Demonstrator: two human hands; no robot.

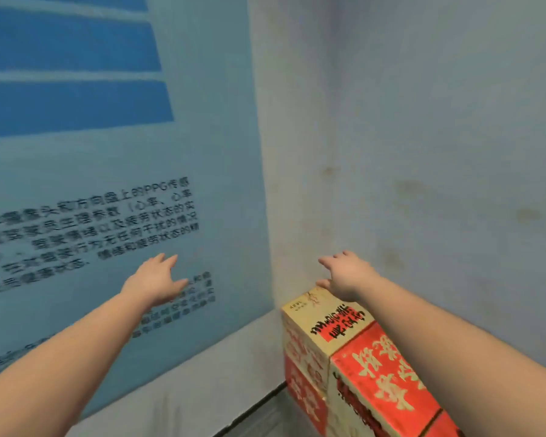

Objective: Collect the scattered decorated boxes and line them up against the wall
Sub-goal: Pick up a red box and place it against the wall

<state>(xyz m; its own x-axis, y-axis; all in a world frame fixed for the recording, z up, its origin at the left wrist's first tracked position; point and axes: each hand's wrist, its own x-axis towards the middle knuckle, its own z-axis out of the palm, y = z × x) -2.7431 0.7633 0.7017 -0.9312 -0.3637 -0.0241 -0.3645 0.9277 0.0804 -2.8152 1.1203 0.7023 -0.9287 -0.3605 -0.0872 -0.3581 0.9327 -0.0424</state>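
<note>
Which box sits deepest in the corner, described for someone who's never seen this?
Find the corner where the blue poster wall meets the plain wall. The cream-topped box sits there, under the right hand. Its neighbour, the red-topped box, lies nearer the camera.
</note>
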